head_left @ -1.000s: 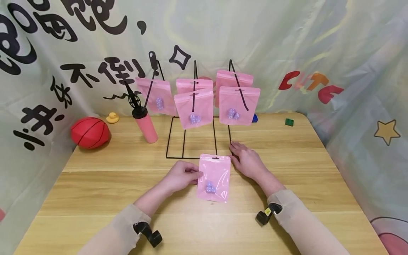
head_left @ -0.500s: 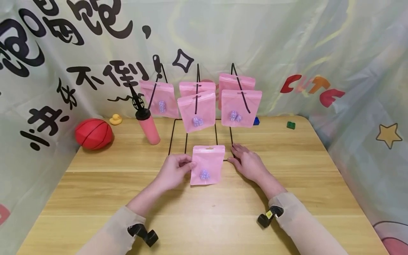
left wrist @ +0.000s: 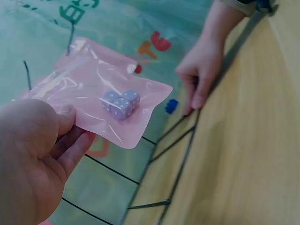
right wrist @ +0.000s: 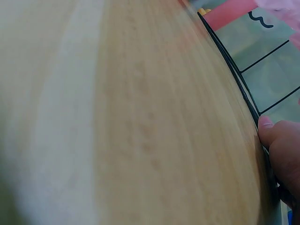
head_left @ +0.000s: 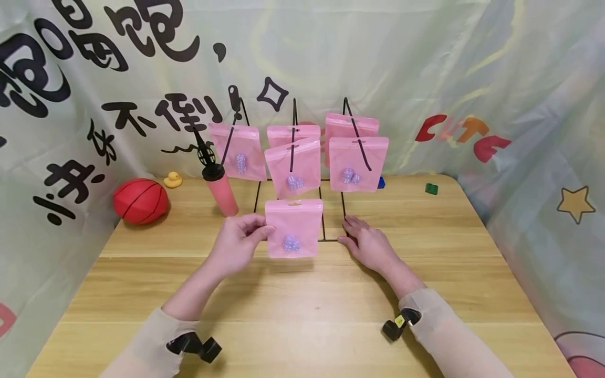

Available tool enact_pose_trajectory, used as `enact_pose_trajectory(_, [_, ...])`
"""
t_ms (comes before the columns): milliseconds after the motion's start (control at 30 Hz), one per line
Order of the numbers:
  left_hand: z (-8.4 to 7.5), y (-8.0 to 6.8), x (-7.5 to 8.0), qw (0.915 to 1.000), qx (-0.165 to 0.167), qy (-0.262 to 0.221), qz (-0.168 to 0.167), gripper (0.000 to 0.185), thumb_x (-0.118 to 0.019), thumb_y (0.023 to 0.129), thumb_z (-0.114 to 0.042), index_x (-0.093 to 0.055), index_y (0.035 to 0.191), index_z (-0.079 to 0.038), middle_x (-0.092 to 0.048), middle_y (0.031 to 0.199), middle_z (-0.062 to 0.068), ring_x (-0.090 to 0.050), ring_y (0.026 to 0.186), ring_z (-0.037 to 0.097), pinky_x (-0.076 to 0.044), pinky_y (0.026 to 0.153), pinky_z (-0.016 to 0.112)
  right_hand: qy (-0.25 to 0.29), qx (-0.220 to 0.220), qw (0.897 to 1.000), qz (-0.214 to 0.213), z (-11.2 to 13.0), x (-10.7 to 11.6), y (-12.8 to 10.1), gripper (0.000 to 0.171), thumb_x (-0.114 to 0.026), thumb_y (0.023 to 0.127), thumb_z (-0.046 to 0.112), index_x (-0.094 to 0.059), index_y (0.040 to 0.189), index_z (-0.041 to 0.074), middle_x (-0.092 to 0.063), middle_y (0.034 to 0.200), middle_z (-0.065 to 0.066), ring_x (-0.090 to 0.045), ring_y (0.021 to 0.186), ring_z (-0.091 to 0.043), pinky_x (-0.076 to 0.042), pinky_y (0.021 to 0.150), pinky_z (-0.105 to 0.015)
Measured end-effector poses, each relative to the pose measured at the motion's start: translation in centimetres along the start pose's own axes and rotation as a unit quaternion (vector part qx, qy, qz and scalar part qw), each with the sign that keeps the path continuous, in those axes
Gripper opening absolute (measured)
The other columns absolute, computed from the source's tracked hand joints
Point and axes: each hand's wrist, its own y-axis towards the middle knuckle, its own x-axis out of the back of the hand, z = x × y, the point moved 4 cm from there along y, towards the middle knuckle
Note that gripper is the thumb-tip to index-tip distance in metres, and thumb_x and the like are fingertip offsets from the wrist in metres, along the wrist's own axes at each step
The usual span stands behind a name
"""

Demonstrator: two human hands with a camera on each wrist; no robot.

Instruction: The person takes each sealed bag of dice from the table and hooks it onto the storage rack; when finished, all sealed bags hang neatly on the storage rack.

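Observation:
My left hand (head_left: 236, 239) pinches the left edge of a pink pouch (head_left: 293, 228) with small purple dice inside, held upright above the table in front of the black wire rack (head_left: 331, 210). In the left wrist view the same pouch (left wrist: 103, 93) lies between thumb and fingers, dice (left wrist: 121, 103) showing through. My right hand (head_left: 366, 241) rests flat on the table, its fingers touching the rack's base wire at the front right; a fingertip (right wrist: 269, 129) shows beside the wire (right wrist: 234, 75). Several pink pouches (head_left: 359, 163) hang on the rack's hooks.
A pink ball pump (head_left: 219, 189) stands left of the rack. A red ball (head_left: 141, 200) and a yellow duck (head_left: 173, 180) sit at the far left. A green block (head_left: 430, 188) and a blue block (head_left: 381, 182) lie at the back right. A printed cloth backdrop surrounds the wooden table (head_left: 302, 304).
My left hand has lifted the pouch off the table and carried it up and to the left, toward the rack. The right hand stayed at the rack's base.

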Motion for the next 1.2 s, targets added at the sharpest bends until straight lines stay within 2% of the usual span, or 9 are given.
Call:
enact_pose_trajectory(167, [-1.3, -0.3, 1.5, 0.9997, -0.021, 0.01, -0.013, 0.006, -0.075, 0.097, 0.001, -0.079, 0.092, 0.0, -0.073, 0.077, 0.004, -0.059, 0.062, 0.015, -0.049, 0.055, 0.023, -0.001, 0.001, 1.0, 0.001, 0.0, -0.1, -0.1, 0.058, -0.065, 0.107, 0.036, -0.058, 0.145, -0.007, -0.052, 0.153, -0.025, -0.049, 0.143, -0.042, -0.044, 0.113, -0.059])
enact_pose_trajectory(300, [-2.1, -0.7, 2.6, 0.9993, -0.032, 0.011, -0.018, 0.005, -0.074, 0.097, 0.002, -0.079, 0.096, 0.002, -0.074, 0.08, 0.005, -0.059, 0.064, 0.015, -0.049, 0.055, 0.023, 0.001, 0.0, 1.0, 0.002, 0.0, -0.1, -0.2, 0.058, -0.065, 0.107, 0.035, -0.058, 0.145, -0.008, -0.052, 0.153, -0.025, -0.049, 0.143, -0.042, -0.044, 0.113, -0.059])
enact_pose_trajectory(500, [-2.8, -1.3, 4.6, 0.9979, -0.046, 0.019, -0.04, 0.002, -0.075, 0.096, 0.004, -0.077, 0.096, 0.006, -0.073, 0.079, 0.007, -0.059, 0.064, 0.015, -0.048, 0.055, 0.02, 0.001, -0.001, 1.0, 0.001, -0.2, -0.1, -0.3, 0.058, -0.066, 0.107, 0.036, -0.058, 0.145, -0.008, -0.052, 0.153, -0.025, -0.049, 0.143, -0.042, -0.044, 0.113, -0.059])
enact_pose_trajectory(700, [-3.1, -1.7, 7.1, 0.9951, -0.047, 0.037, -0.079, 0.003, -0.074, 0.094, 0.01, -0.075, 0.096, 0.008, -0.072, 0.081, 0.013, -0.064, 0.07, 0.011, -0.055, 0.062, 0.018, 0.004, -0.002, 1.0, -0.001, -0.2, 0.0, -0.3, 0.058, -0.066, 0.107, 0.036, -0.058, 0.145, -0.008, -0.052, 0.153, -0.025, -0.049, 0.143, -0.042, -0.044, 0.113, -0.059])
enact_pose_trajectory(933, [-3.2, -2.0, 9.8, 0.9891, -0.038, 0.068, -0.125, 0.005, -0.074, 0.093, 0.013, -0.075, 0.096, 0.009, -0.072, 0.082, 0.012, -0.065, 0.07, 0.009, -0.055, 0.062, 0.016, 0.004, 0.002, 1.0, 0.0, 0.1, 0.0, -0.2, 0.057, -0.065, 0.107, 0.035, -0.059, 0.145, -0.008, -0.053, 0.153, -0.025, -0.049, 0.143, -0.043, -0.044, 0.112, -0.059])
enact_pose_trajectory(1067, [-3.2, -1.8, 10.7, 0.9867, -0.034, 0.079, -0.138, 0.006, -0.075, 0.093, 0.011, -0.074, 0.098, 0.01, -0.072, 0.083, 0.009, -0.066, 0.071, 0.01, -0.056, 0.065, 0.017, 0.004, -0.001, 1.0, 0.002, 0.1, -0.1, -0.2, 0.057, -0.065, 0.107, 0.036, -0.059, 0.145, -0.007, -0.052, 0.153, -0.025, -0.049, 0.143, -0.043, -0.044, 0.112, -0.059])
enact_pose_trajectory(1200, [-3.1, -1.4, 10.9, 0.9858, -0.025, 0.088, -0.141, 0.005, -0.074, 0.095, 0.008, -0.074, 0.099, 0.009, -0.072, 0.084, 0.01, -0.066, 0.071, 0.011, -0.056, 0.065, 0.017, 0.005, -0.002, 1.0, 0.004, 0.1, 0.0, -0.1, 0.058, -0.064, 0.107, 0.036, -0.058, 0.145, -0.008, -0.052, 0.154, -0.025, -0.048, 0.143, -0.042, -0.043, 0.113, -0.059])
